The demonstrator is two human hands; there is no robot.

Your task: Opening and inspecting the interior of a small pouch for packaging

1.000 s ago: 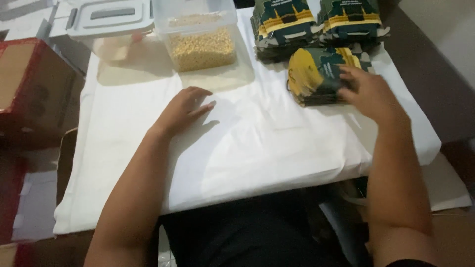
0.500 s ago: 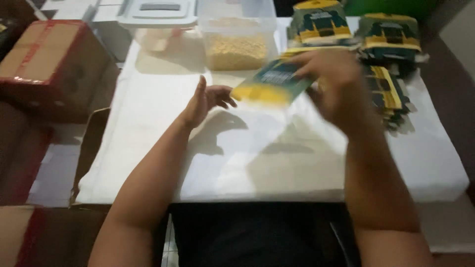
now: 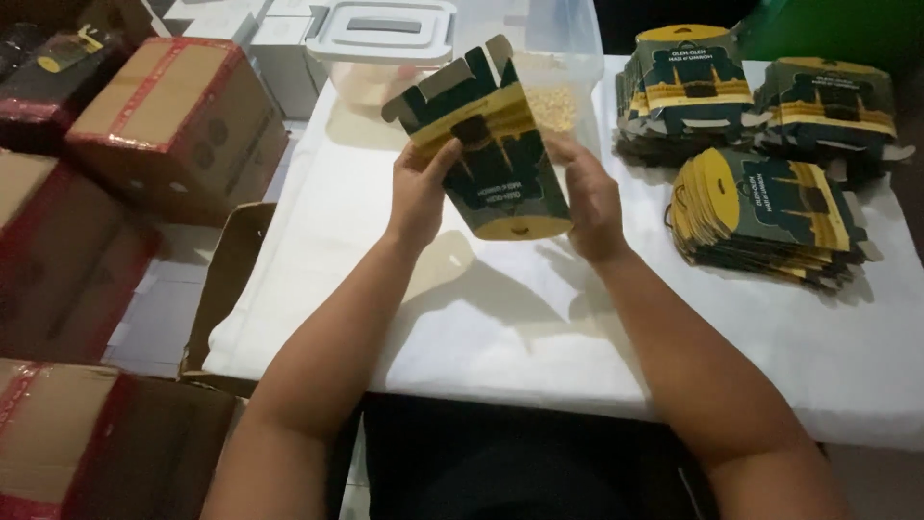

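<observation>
while both hands are raised above the white cloth-covered table [image 3: 500, 318], a flat die-cut carton blank [image 3: 486, 144], dark green with yellow bands, is held between them, tilted, with its rounded yellow end lowest. the left hand [image 3: 421, 193] grips the blank's left edge, thumb on the printed face and fingers behind it. the right hand [image 3: 589, 197] grips the right edge, fingers curled against it. the blank is clear of the table, in front of a clear plastic tub [image 3: 558, 72] holding pale yellow grains. beside that tub stands a second container with a white lid [image 3: 383, 29]. three stacks of matching blanks [image 3: 760, 217] lie on the cloth to the right, well apart from the hands. brown cardboard boxes [image 3: 173, 116] with red tape stand to the left of the table.
</observation>
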